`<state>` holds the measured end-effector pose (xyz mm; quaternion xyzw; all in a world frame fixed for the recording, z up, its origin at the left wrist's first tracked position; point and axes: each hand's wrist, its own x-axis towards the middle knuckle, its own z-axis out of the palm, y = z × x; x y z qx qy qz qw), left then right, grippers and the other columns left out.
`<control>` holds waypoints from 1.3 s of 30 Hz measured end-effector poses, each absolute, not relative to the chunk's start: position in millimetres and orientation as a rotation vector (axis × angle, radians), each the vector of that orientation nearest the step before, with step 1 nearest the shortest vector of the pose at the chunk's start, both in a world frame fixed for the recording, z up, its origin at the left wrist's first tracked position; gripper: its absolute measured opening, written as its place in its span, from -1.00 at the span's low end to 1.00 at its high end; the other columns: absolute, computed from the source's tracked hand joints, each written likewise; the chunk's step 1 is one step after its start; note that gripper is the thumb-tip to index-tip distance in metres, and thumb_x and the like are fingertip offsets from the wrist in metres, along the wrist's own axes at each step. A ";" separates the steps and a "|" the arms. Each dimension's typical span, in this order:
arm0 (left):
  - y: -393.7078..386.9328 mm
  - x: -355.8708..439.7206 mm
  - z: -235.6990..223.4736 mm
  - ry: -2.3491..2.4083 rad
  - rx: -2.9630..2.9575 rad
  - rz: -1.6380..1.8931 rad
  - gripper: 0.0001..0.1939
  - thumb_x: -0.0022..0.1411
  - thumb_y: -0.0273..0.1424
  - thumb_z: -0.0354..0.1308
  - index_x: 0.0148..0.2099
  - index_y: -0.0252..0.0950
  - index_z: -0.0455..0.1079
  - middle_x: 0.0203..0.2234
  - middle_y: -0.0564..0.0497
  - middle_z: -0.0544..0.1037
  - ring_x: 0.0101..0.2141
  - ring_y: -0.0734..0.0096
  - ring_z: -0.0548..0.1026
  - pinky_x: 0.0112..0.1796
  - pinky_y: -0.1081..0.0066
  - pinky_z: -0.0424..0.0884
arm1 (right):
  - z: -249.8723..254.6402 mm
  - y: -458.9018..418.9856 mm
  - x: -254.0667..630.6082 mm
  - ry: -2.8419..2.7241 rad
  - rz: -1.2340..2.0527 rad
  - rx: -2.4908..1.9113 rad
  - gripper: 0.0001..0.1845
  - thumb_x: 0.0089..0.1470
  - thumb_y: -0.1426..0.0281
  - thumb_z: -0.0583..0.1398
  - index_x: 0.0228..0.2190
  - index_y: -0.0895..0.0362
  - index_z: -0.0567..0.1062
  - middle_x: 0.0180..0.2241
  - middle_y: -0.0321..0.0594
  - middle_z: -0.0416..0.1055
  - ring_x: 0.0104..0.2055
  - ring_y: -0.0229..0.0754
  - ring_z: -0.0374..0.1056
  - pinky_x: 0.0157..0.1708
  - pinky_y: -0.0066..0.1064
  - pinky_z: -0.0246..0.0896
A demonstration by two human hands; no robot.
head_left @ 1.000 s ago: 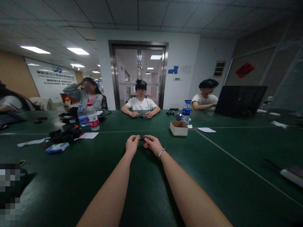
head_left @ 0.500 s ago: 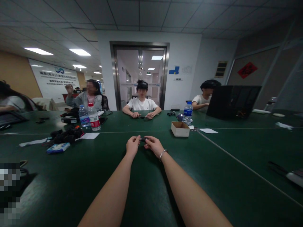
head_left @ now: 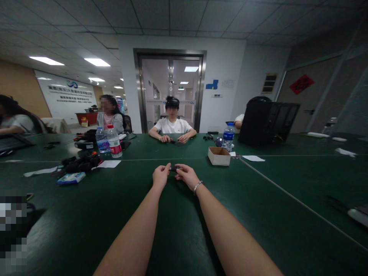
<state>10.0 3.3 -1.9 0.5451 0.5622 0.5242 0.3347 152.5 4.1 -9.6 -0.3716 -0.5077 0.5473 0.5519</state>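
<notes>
Between my hands is a small black object, too small to name, held just above the green table. My left hand pinches its left end with thumb and finger. At the right end, my right hand grips it with curled fingers; a silver bracelet circles that wrist. The fingers cover much of the object. An open cardboard box stands to the right, beyond my right hand.
Two bottles, a heap of black gear and a blue-white packet are on the left. Right of the box stand a blue-labelled bottle and a black computer case. Across the table sits a person handling something dark.
My hands keep their hold on the black object with hardly any movement. The black case at right has turned and shifted left, hiding most of the person behind it. A person at left lowered a hand.
</notes>
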 end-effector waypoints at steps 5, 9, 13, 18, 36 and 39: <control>4.4 10.1 -2.0 1.493 1.411 1.368 -0.52 -0.03 0.03 0.06 -0.52 -0.33 0.37 -0.63 -0.01 0.42 -0.57 0.41 0.34 -0.48 0.44 0.19 | -8.3 1.2 153.0 -1.216 1.297 -0.860 -0.72 -0.04 0.53 0.20 -0.20 0.21 0.42 -0.53 -0.30 0.34 -0.54 -0.35 0.36 -0.53 -0.56 0.34; 3.4 10.2 -0.9 1.526 1.374 1.343 -0.50 -0.06 0.07 0.07 -0.55 -0.32 0.37 -0.64 -0.02 0.43 -0.57 0.37 0.36 -0.48 0.43 0.19 | -7.6 0.3 153.4 -1.233 1.295 -0.856 -0.71 -0.06 0.52 0.22 -0.20 0.19 0.43 -0.49 -0.30 0.34 -0.53 -0.35 0.36 -0.52 -0.55 0.35; 4.2 10.5 -0.3 1.589 1.361 1.338 -0.47 -0.06 0.10 0.05 -0.58 -0.31 0.37 -0.66 -0.04 0.42 -0.57 0.35 0.36 -0.48 0.41 0.19 | -8.3 0.7 154.1 -1.237 1.294 -0.838 -0.69 -0.08 0.54 0.23 -0.21 0.17 0.43 -0.45 -0.29 0.31 -0.53 -0.35 0.36 -0.52 -0.54 0.35; 4.9 11.0 2.3 1.656 1.377 1.297 -0.45 -0.01 0.10 -0.01 -0.63 -0.30 0.35 -0.68 -0.05 0.42 -0.59 0.33 0.37 -0.49 0.40 0.18 | -7.1 -1.2 154.5 -1.237 1.301 -0.820 -0.66 -0.11 0.55 0.24 -0.20 0.16 0.43 -0.40 -0.30 0.27 -0.53 -0.38 0.36 -0.53 -0.55 0.34; 7.9 11.2 -2.5 1.010 1.356 1.483 -0.57 -0.16 -0.09 0.25 -0.34 -0.34 0.41 -0.49 -0.01 0.46 -0.48 0.46 0.39 -0.44 0.48 0.28 | -4.5 -0.3 154.4 -1.031 1.410 -0.806 -0.79 -0.06 0.45 0.26 -0.33 0.30 0.43 -0.58 -0.20 0.38 -0.61 -0.34 0.32 -0.61 -0.57 0.26; 6.9 8.5 0.1 0.971 1.431 1.495 -0.61 -0.16 -0.16 0.27 -0.31 -0.34 0.45 -0.40 -0.07 0.51 -0.38 0.37 0.43 -0.31 0.41 0.32 | -5.9 1.2 154.6 -1.008 1.404 -0.799 -0.81 -0.05 0.41 0.26 -0.41 0.30 0.43 -0.64 -0.20 0.35 -0.63 -0.33 0.29 -0.65 -0.57 0.20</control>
